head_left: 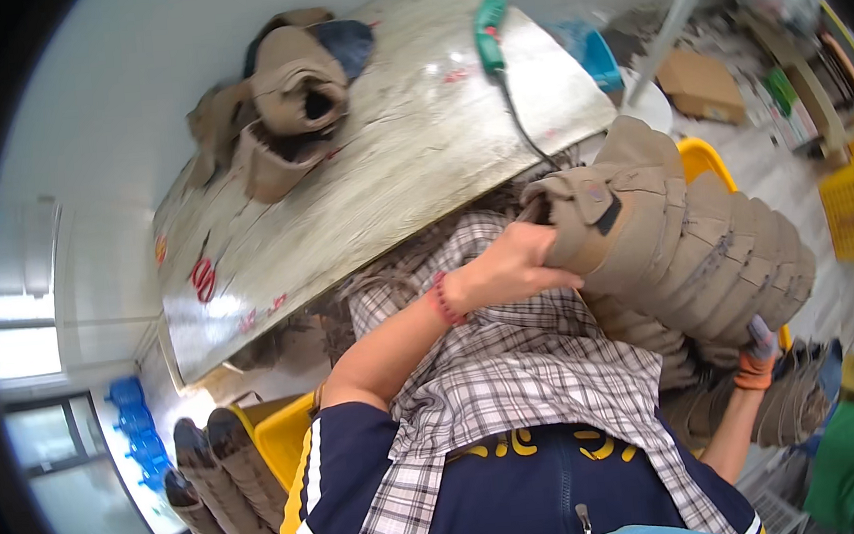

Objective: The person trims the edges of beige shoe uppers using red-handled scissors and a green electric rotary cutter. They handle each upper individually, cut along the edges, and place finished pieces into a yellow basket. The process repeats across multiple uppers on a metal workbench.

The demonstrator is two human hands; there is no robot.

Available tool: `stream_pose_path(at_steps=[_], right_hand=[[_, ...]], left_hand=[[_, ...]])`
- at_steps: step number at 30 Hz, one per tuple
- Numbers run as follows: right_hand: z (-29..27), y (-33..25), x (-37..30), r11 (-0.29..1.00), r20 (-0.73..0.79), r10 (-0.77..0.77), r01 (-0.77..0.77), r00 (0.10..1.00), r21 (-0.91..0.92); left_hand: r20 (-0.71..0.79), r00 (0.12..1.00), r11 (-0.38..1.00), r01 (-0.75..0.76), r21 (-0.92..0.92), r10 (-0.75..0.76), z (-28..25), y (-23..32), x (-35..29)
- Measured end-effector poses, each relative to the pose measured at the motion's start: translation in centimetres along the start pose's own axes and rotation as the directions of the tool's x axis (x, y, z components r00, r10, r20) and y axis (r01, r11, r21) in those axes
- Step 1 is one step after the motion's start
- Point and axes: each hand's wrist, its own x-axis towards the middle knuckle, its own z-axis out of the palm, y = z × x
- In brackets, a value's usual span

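Observation:
A long stack of nested tan shoe uppers (692, 251) is held tilted in front of me on the right. My left hand (509, 266), bare with a red bead bracelet at the wrist, grips the near opening of the stack, by a strap with a dark patch. At the far end, my right hand (758, 353), in a grey and orange glove, supports the stack from below; its fingers are partly hidden. More nested uppers (794, 409) lie beneath, beside my right forearm. A plaid apron (525, 360) covers my lap.
The worktable (408, 158) ahead bears a pile of loose uppers (288, 97), red-handled scissors (204, 277) and a green corded hand tool (491, 36). Stacked uppers (233, 473) stand at the lower left by a yellow bin (288, 439). A yellow basket (849, 214) and a cardboard box (702, 85) are on the right.

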Motion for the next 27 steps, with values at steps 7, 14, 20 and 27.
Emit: stream_pose_path(at_steps=[7,14,20,27], right_hand=[[31.7,-24.8,7.8,0.967,0.385,-0.218,0.146,0.897,0.208],[58.7,-21.0,20.2,0.651,0.814,-0.341,0.743,0.471,-0.157],[70.2,-12.6,29.9,0.768,0.281,-0.564,0.618,0.777,-0.168],[64.1,-8.8,31.5,0.281,0.175,-0.527,0.365,0.832,-0.887]], left_hand=[[-0.528,0.818,0.878,-0.063,-0.474,-0.226,-3.2,2.7,-17.2],[-0.894,0.258,0.892,-0.178,-0.416,-0.366,-5.9,-6.4,-28.5],[-0.963,0.028,0.961,0.08,-0.264,-0.267,-9.4,-12.5,-31.1],[-0.911,0.227,0.902,-0.192,-0.387,-0.343,-8.1,-7.4,-28.6]])
